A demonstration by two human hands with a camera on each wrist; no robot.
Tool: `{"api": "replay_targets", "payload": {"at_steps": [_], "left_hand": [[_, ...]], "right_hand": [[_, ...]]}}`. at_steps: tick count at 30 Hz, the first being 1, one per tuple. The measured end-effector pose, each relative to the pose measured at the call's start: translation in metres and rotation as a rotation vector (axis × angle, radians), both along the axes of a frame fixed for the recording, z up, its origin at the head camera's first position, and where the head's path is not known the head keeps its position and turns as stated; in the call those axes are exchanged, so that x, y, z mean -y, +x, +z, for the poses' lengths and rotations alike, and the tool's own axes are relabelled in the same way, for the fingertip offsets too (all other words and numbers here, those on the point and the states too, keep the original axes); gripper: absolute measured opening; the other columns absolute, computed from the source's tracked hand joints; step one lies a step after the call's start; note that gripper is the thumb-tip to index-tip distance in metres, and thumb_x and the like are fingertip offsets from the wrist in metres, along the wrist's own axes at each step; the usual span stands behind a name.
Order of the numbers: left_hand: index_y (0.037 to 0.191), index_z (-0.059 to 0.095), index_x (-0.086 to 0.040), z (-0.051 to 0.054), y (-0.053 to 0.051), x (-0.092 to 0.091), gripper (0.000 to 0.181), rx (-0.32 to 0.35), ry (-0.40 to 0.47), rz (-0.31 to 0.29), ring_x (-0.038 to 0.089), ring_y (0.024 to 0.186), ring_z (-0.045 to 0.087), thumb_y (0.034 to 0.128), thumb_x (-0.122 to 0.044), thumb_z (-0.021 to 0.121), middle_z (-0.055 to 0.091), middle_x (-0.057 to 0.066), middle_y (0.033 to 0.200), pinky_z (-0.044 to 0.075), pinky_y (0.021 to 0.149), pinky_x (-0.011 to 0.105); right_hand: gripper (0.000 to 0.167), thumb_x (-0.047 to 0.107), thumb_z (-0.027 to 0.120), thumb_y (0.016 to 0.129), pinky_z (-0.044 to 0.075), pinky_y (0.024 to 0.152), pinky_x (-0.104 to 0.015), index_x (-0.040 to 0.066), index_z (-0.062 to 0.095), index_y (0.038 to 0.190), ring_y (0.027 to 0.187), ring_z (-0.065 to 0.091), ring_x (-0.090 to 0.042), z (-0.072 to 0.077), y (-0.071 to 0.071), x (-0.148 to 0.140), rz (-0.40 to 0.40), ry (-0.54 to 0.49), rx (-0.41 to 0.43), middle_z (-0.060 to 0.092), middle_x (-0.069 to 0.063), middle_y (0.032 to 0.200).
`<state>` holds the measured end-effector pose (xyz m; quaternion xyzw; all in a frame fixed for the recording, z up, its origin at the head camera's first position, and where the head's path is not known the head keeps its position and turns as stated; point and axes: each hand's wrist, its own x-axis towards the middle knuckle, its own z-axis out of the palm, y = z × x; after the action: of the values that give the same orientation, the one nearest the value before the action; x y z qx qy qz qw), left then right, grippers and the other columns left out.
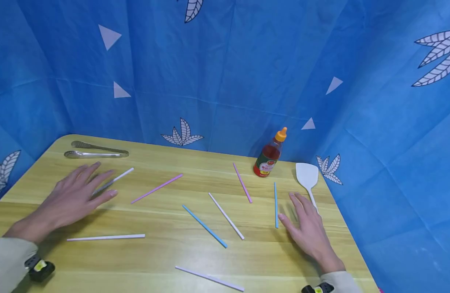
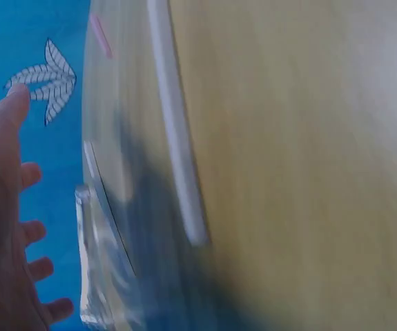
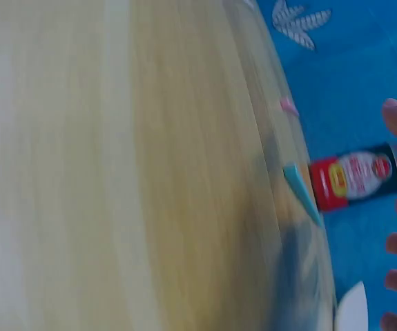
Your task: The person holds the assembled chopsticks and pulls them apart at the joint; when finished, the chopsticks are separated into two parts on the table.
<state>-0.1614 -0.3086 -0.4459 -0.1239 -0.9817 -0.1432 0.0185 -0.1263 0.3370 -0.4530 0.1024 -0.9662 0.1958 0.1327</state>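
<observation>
My left hand is held over the table's left side, fingers spread and holding nothing. Partly beneath it lies a white straw; metal tongs lie beyond the fingertips. A second white straw is nearer me, large in the left wrist view. My right hand is over the right side, fingers loosely extended, nothing in it. Just left of its thumb is a blue straw. A white spatula lies beyond, its handle partly hidden by the hand. The sauce bottle shows past the right fingers.
Between the hands lie two purple straws, a blue straw, a white straw and a pale lilac straw. The orange-capped bottle stands upright at the back right. Blue patterned cloth hangs behind the wooden table.
</observation>
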Motion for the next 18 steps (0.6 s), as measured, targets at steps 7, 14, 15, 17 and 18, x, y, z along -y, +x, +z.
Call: {"api": "replay_targets", "payload": {"at_steps": [7, 14, 15, 17, 18], "left_hand": [[0.168, 0.043, -0.025, 0.009, -0.009, -0.036, 0.070, -0.030, 0.072, -0.106, 0.055, 0.159, 0.024, 0.1081, -0.058, 0.062, 0.026, 0.021, 0.178, 0.026, 0.113, 0.084], [0.160, 0.053, -0.025, 0.006, -0.015, -0.072, 0.058, -0.051, 0.149, -0.237, 0.046, 0.155, 0.037, 0.1087, -0.048, 0.066, 0.041, 0.015, 0.171, 0.034, 0.117, 0.077], [0.160, 0.055, -0.024, 0.005, -0.016, -0.077, 0.057, -0.053, 0.165, -0.260, 0.045, 0.154, 0.040, 0.1087, -0.046, 0.067, 0.044, 0.014, 0.169, 0.033, 0.119, 0.077], [0.158, 0.058, -0.021, 0.003, -0.018, -0.088, 0.055, -0.060, 0.193, -0.304, 0.043, 0.151, 0.045, 0.1083, -0.042, 0.069, 0.050, 0.014, 0.164, 0.037, 0.119, 0.073], [0.157, 0.059, -0.020, 0.002, -0.019, -0.094, 0.054, -0.059, 0.206, -0.323, 0.041, 0.149, 0.047, 0.1081, -0.041, 0.069, 0.053, 0.013, 0.161, 0.038, 0.120, 0.071]], "right_hand": [[0.071, 0.038, 0.071, 0.106, 0.035, 0.121, -0.070, 0.008, 0.044, 0.165, 0.152, 0.042, -0.045, 0.001, 0.001, 0.034, 0.060, -0.106, 0.014, 0.046, -0.021, 0.167], [0.063, 0.032, 0.076, 0.103, 0.050, 0.112, -0.061, 0.012, 0.053, 0.159, 0.141, 0.058, -0.038, 0.000, 0.004, 0.069, 0.124, -0.204, -0.006, 0.060, -0.014, 0.156], [0.062, 0.030, 0.077, 0.103, 0.053, 0.110, -0.058, 0.012, 0.055, 0.158, 0.139, 0.060, -0.037, -0.001, 0.005, 0.074, 0.139, -0.224, -0.008, 0.061, -0.014, 0.154], [0.060, 0.026, 0.079, 0.101, 0.058, 0.105, -0.052, 0.011, 0.057, 0.155, 0.134, 0.064, -0.035, -0.002, 0.007, 0.083, 0.181, -0.272, -0.007, 0.064, -0.013, 0.150], [0.059, 0.024, 0.080, 0.101, 0.060, 0.103, -0.049, 0.011, 0.058, 0.154, 0.132, 0.066, -0.034, -0.002, 0.008, 0.088, 0.203, -0.293, -0.003, 0.065, -0.012, 0.148]]}}
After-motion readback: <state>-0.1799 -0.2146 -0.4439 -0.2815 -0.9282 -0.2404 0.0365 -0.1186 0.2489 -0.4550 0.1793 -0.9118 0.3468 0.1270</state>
